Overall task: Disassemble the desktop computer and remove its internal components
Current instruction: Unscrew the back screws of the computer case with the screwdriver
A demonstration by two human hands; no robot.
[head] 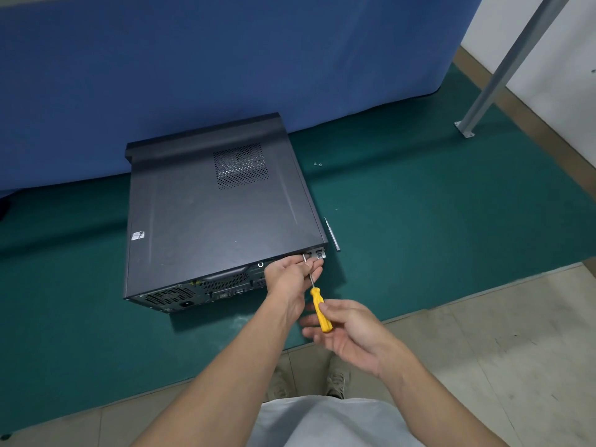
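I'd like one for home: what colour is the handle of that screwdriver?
Yellow. The screwdriver, gripped by the right hand, shows best in the head view.

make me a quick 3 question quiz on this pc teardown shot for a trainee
1. True or false: the cover of the case is already off.
2. Which hand grips the handle of the screwdriver? A left, B right.
3. Fill in: two small loose ___ lie on the mat, right of the case.

Key
1. False, the cover is still on.
2. B. The right hand grips the handle. The left hand pinches the shaft.
3. screws
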